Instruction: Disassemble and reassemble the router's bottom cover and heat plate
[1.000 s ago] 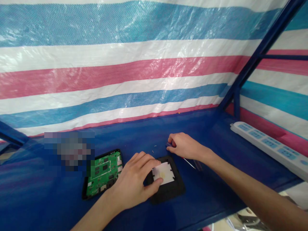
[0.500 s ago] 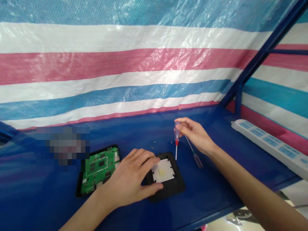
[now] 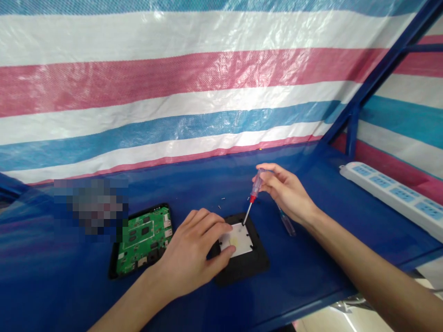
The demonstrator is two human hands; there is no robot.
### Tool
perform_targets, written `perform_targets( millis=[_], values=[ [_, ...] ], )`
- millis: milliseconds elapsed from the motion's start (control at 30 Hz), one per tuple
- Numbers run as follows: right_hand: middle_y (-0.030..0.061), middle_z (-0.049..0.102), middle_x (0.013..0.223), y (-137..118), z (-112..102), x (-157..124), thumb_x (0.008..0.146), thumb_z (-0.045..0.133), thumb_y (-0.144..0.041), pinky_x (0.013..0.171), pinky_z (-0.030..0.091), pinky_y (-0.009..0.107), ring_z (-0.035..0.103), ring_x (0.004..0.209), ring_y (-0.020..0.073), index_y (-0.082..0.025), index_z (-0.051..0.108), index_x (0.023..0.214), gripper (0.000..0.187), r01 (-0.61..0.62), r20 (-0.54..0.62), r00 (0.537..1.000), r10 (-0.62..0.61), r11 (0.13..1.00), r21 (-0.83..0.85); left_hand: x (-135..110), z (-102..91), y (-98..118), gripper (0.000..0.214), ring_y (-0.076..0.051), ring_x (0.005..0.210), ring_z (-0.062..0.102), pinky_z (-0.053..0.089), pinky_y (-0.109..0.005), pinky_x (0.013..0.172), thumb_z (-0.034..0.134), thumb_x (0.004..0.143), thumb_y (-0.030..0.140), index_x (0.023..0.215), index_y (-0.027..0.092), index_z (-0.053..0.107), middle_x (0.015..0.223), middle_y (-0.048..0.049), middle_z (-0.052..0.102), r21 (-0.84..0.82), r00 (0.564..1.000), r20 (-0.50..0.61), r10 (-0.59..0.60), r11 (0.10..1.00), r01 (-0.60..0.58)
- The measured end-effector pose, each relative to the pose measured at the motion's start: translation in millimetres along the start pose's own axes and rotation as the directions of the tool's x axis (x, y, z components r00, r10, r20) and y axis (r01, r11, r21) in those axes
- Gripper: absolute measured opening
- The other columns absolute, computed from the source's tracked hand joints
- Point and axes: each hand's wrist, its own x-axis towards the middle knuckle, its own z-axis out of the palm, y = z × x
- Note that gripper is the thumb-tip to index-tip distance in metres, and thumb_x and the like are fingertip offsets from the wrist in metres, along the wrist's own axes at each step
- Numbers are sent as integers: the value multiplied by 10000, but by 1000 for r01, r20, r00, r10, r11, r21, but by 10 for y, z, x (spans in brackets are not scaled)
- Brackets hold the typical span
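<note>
A black plastic cover (image 3: 247,265) with a white plate (image 3: 240,240) in its middle lies on the blue bench top. My left hand (image 3: 194,256) rests on its left side, fingers curled over the plate's edge and holding the cover down. My right hand (image 3: 285,191) pinches a small screwdriver (image 3: 253,198) with a clear handle and a red collar. The screwdriver is tilted, and its tip touches the far right corner of the white plate. A second screwdriver (image 3: 286,223) lies on the bench under my right wrist.
A green circuit board in a black tray (image 3: 141,240) lies to the left of the cover. Tiny screws (image 3: 221,203) are scattered behind it. A white power strip (image 3: 391,196) runs along the right. A striped tarp forms the back wall; blue frame posts stand at the right.
My right hand lifted the red-collared screwdriver off the bench, then tilted it and brought its tip down onto the white plate's corner. My left hand stayed on the cover.
</note>
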Motion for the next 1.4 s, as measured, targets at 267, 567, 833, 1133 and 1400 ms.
perform_targets(
  millis=[267,567,833,1133,1400],
  values=[
    [-13,716,735,74,-4,19,691,820,-453,696,560,311,705,735,160,-216,664,933,373,-20,17,1000,20,1000,5,29,42,34,130,-237,960,579,449,-399,832,592,925,175,1049,189,629,1028,-37,696,-18,995,64,-76,997,77],
    [-8,723,757,104,-70,73,698,803,-424,726,565,342,708,697,159,-216,644,935,354,-49,-2,999,49,999,-21,93,71,93,345,-277,1035,576,459,-459,901,728,883,343,1187,203,643,1140,-58,667,31,973,202,-113,994,109],
    [-5,733,749,114,-57,68,690,804,-413,717,578,344,714,680,159,-214,643,926,348,-75,5,997,75,996,-45,101,88,101,396,-306,1048,571,467,-503,911,709,896,432,1201,184,657,1152,-97,656,48,971,201,-126,992,119],
    [-5,736,750,107,-56,69,695,801,-412,717,581,339,716,682,157,-212,644,934,349,-68,2,998,68,996,-54,93,113,99,437,-317,1074,564,468,-511,917,708,893,443,1241,187,643,1174,-102,642,58,963,229,-145,989,135],
    [2,741,759,105,-58,66,696,799,-430,715,579,348,718,681,163,-213,639,934,359,-64,13,998,65,996,-65,101,124,101,495,-321,1086,562,470,-511,930,697,895,491,1289,200,625,1202,-106,637,84,957,249,-147,988,130]
  ],
)
